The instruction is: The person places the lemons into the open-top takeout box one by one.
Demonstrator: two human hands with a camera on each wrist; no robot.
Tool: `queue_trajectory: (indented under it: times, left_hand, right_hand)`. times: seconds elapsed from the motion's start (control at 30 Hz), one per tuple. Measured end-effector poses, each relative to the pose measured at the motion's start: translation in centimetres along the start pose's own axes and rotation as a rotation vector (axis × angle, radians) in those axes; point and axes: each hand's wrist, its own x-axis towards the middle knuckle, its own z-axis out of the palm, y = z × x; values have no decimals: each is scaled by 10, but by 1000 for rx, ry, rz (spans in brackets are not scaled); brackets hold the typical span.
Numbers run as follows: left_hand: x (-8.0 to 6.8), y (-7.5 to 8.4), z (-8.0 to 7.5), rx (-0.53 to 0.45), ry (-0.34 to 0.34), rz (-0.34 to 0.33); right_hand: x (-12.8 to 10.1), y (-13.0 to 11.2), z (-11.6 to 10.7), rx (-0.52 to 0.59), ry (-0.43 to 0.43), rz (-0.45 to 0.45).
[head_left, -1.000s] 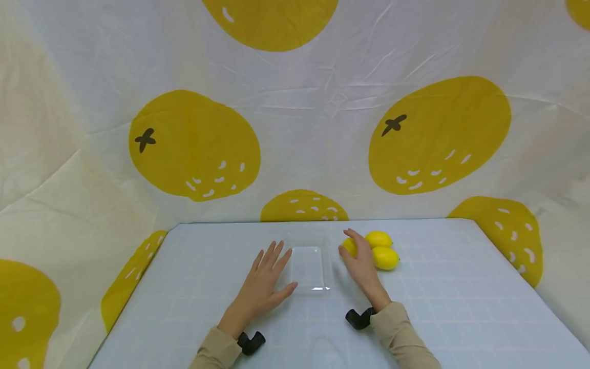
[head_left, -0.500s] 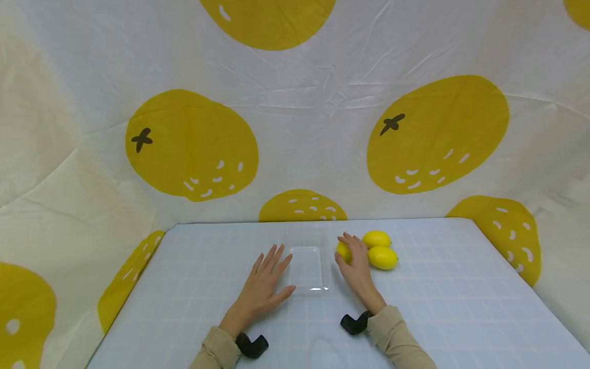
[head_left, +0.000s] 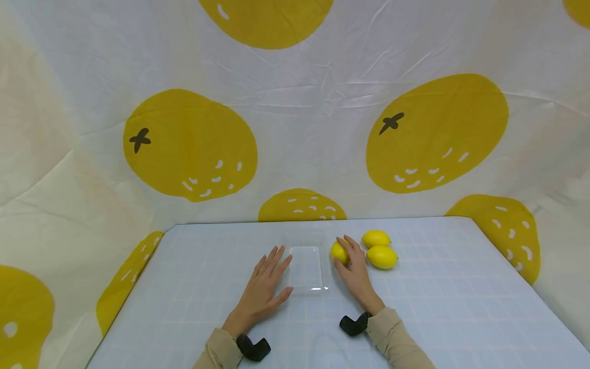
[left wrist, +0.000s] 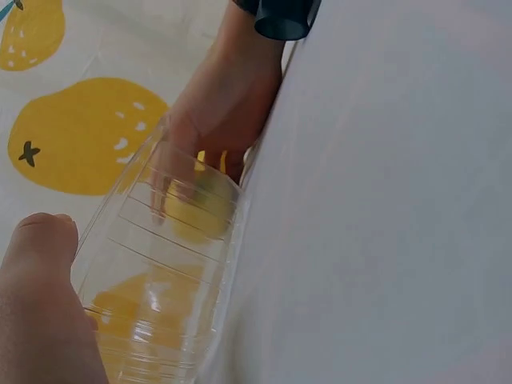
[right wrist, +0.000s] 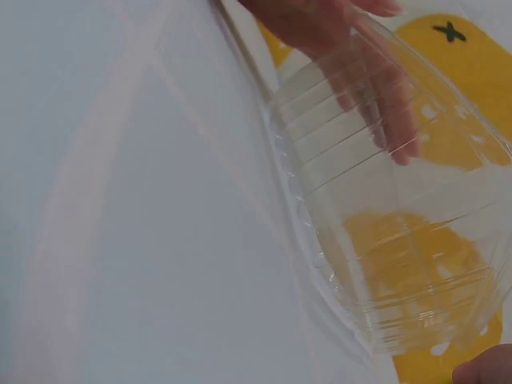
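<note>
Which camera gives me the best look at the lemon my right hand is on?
The head view: the lemon shows whole beside the clear tray, with the right hand curled on it. The left wrist view shows it only as a yellow blur through the tray wall. The right wrist view shows the tray, but no lemon that I can make out.

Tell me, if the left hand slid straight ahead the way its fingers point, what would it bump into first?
Probably the clear plastic tray. The left hand lies flat on the table just beside it, fingers angled toward the tray's far left corner. It might only brush that edge; the depth is hard to judge.
</note>
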Motion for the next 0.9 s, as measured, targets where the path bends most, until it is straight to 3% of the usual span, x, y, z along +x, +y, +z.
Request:
queue_trajectory:
  times: [0.37, 0.9]
  left_hand:
    - [1, 1, -2, -6, 3, -3]
    - [1, 5, -3, -9, -9, -10]
  right_hand:
    - [2, -6, -2, 28, -37, 142]
    - [1, -4, -1, -9, 5, 146]
